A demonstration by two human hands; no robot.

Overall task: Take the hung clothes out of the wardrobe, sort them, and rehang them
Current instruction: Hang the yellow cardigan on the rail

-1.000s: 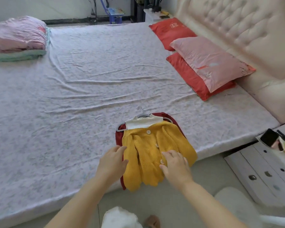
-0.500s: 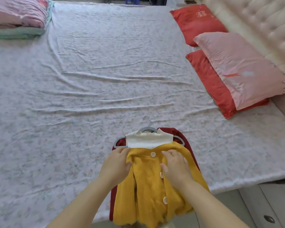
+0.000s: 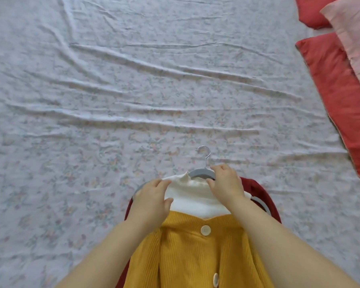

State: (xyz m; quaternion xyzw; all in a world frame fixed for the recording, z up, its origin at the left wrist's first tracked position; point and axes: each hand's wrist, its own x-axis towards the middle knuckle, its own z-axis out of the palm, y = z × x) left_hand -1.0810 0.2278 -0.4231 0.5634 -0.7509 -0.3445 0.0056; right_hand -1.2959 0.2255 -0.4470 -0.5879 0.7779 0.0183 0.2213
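Observation:
A yellow knit cardigan (image 3: 195, 252) with white buttons lies on the bed, over a white top (image 3: 193, 198) whose collar sticks out above it. Both sit on a grey hanger (image 3: 200, 172) with a metal hook (image 3: 205, 155) pointing away from me. A dark red garment (image 3: 264, 196) lies underneath. My left hand (image 3: 152, 200) pinches the left edge of the white collar. My right hand (image 3: 227, 183) grips the grey hanger and the collar at the neck.
The bed (image 3: 133, 90) is covered with a wrinkled pale floral sheet. Two red pillows (image 3: 337, 96) and a pink pillow (image 3: 353, 38) lie at the right edge.
Both hands have moved up from the yellow cardigan's shoulders to the white collar and the hanger's neck. The view has closed in on the clothes.

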